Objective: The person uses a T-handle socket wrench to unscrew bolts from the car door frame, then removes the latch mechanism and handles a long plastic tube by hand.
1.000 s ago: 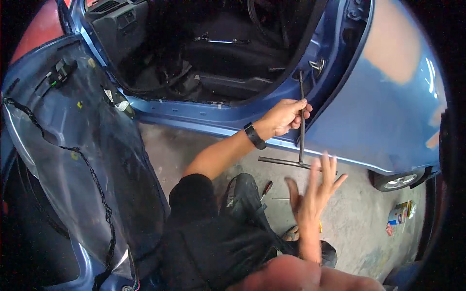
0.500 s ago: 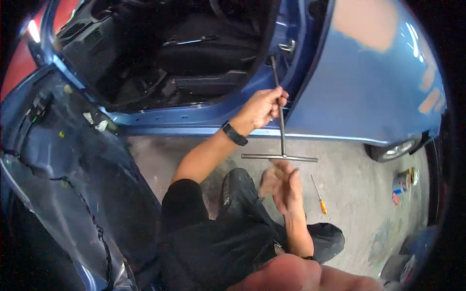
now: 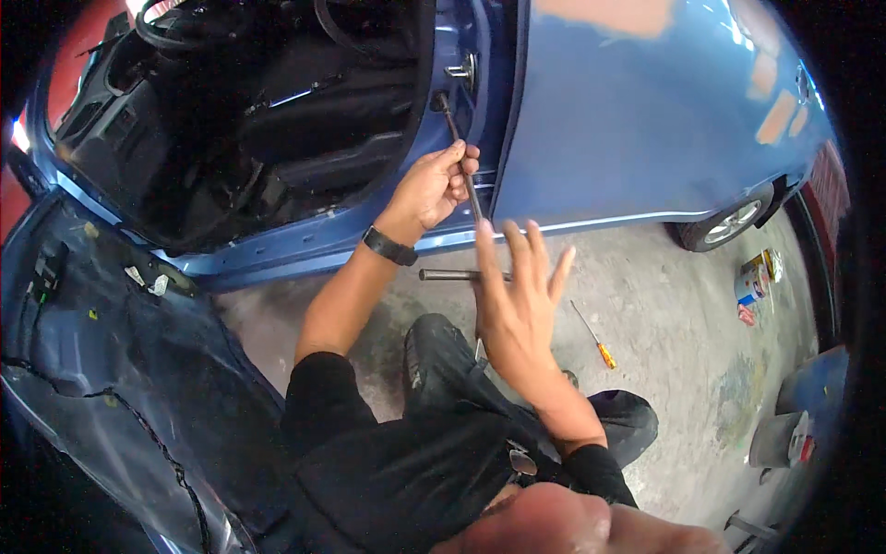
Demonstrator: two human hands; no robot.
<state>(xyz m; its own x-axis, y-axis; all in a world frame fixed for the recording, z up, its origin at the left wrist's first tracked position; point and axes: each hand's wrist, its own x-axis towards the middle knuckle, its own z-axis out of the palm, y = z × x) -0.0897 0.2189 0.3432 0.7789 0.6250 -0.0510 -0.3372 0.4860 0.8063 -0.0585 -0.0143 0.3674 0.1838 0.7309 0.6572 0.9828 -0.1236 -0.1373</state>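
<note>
A long steel T-handle tool slants down from a hole in the blue door pillar. My left hand is closed round its shaft, below a metal door striker. My right hand is spread at the crossbar, fingers extended and apart; it covers the bar's right half and the joint with the shaft. Whether the palm touches the bar I cannot tell. The tool's far tip is hidden inside the pillar.
An open door with a dark inner side stands at left. The blue rear panel with tan patches is at right. On the concrete floor lie an orange-handled screwdriver and cans; a grey bucket stands lower right.
My right hand has gone from beneath the crossbar to over it, with the fingers spreading. My left hand keeps its hold on the shaft. The whole view has shifted toward the right.
</note>
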